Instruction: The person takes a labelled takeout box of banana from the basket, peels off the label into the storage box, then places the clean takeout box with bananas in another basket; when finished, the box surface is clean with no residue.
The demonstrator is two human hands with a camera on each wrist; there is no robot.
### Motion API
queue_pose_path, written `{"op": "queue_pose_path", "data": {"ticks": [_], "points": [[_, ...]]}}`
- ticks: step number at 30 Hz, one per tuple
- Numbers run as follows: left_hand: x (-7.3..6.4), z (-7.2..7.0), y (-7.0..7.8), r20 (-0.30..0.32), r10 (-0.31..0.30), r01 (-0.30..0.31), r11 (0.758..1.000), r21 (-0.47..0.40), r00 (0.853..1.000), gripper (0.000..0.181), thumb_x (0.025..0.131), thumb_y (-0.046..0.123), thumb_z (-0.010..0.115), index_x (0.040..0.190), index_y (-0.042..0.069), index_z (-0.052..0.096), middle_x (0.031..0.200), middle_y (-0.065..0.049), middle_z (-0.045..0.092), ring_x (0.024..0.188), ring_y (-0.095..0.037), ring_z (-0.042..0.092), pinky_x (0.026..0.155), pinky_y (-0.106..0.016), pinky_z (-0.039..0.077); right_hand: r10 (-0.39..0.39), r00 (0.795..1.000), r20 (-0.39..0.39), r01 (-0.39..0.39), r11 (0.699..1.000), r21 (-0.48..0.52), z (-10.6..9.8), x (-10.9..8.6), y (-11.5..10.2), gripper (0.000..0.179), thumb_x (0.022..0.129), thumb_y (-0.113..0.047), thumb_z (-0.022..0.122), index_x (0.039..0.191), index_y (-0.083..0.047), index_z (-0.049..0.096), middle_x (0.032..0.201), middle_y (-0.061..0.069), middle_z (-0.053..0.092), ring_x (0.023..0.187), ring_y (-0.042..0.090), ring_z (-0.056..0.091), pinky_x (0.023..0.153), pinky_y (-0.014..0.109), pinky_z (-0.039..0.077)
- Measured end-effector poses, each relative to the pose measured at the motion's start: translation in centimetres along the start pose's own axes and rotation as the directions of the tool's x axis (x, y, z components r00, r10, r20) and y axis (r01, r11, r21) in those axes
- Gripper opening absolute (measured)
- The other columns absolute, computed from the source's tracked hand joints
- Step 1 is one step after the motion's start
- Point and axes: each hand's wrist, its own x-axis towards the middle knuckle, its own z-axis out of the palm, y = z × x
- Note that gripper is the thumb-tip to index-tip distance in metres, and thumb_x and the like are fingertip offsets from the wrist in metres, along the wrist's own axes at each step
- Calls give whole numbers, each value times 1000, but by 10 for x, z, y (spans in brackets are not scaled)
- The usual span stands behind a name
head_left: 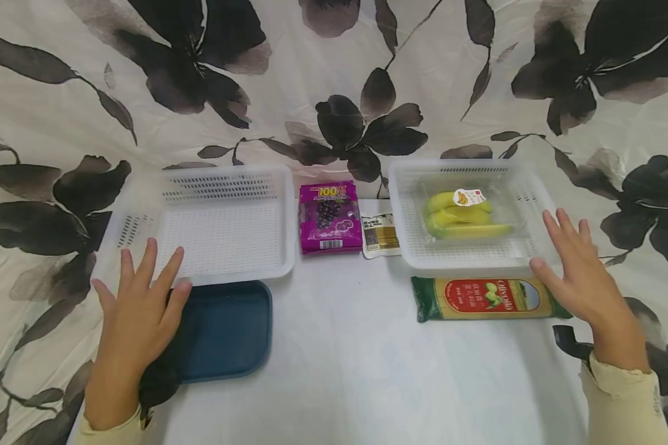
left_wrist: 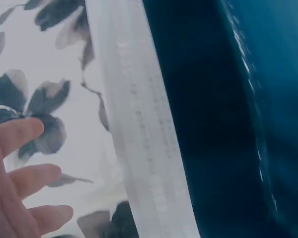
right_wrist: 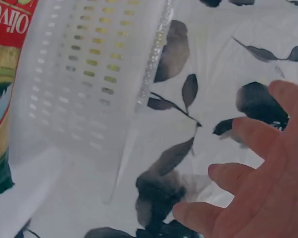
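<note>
My left hand [head_left: 141, 315], fingers spread and holding nothing, hovers over the near left corner of a white perforated basket [head_left: 228, 228] and the dark blue tray [head_left: 228, 334]. On the other side, my right hand [head_left: 584, 275] has its fingers straight beside the near right corner of a second white basket [head_left: 542, 191]. A clear box of yellow bananas [head_left: 459, 216] with a sticker sits in that basket. Below it lies a packet of spaghetti [head_left: 490, 298], its right end close to my right hand. The right wrist view shows the hand's fingers [right_wrist: 231, 181] apart from the basket.
Between the baskets lie a purple packet with grapes on it [head_left: 330, 219] and a small brown and white sachet [head_left: 381, 236], partly hidden by the right basket. Floral cloth [head_left: 339, 133] rises behind. The white tabletop [head_left: 362, 364] spreads in front.
</note>
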Motion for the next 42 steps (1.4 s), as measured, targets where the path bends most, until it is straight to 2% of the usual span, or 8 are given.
{"op": "queue_pose_path", "data": {"ticks": [8,15,19,24,27,34,36,42], "points": [[11,11,54,-204,28,-80,965,-251,979,53,106,37,51,152,10,50,162,-17,39,151,-44,32,118,-74,21,156,988,11,-156,981,112,-5,26,7,81,106,-48,47,166,-20,-1,168,26,14,150,57,16,111,79,21],[32,33,115,-190,61,-151,852,-502,980,44,106,25,56,145,7,57,152,-13,54,138,-35,53,107,-58,48,323,916,237,-373,902,215,-10,50,16,93,99,-70,39,164,-22,-8,168,27,9,150,58,16,106,80,26],[44,43,158,-83,80,-115,748,-654,993,43,107,30,54,144,9,58,147,-9,59,130,-28,62,95,-48,58,353,873,336,-446,857,258,-14,61,22,100,97,-73,38,164,-15,-10,167,30,3,147,60,19,111,75,28],[66,64,199,99,63,33,663,-748,993,46,107,38,51,145,14,57,144,-9,61,124,-26,65,99,-44,57,363,835,415,-502,810,302,-12,76,29,105,97,-72,41,162,-9,-11,166,34,1,147,60,20,115,67,30],[78,81,218,226,39,160,590,-791,973,46,107,39,52,147,17,55,147,-8,59,124,-26,66,96,-41,59,366,804,468,-543,774,326,-11,86,32,108,96,-73,43,162,-9,-13,166,35,-1,147,62,20,116,65,31],[105,127,252,475,63,439,290,-850,878,52,106,36,55,155,21,44,151,-10,51,131,-30,61,81,-39,63,348,741,574,-611,704,361,-10,106,39,101,100,-66,44,161,-12,-16,166,33,-8,144,63,24,110,60,42],[111,138,260,510,75,482,236,-844,857,54,106,34,55,156,21,41,151,-11,50,132,-32,60,83,-42,63,341,728,595,-632,670,389,-8,110,42,96,103,-60,45,161,-14,-16,167,32,-9,144,63,25,107,59,46],[119,161,280,494,71,483,134,-866,866,58,106,22,57,159,17,36,151,-15,52,132,-33,59,92,-48,60,329,709,624,-669,594,447,-1,118,47,86,108,-42,47,162,-16,-14,168,32,-2,145,58,31,100,54,54]]}}
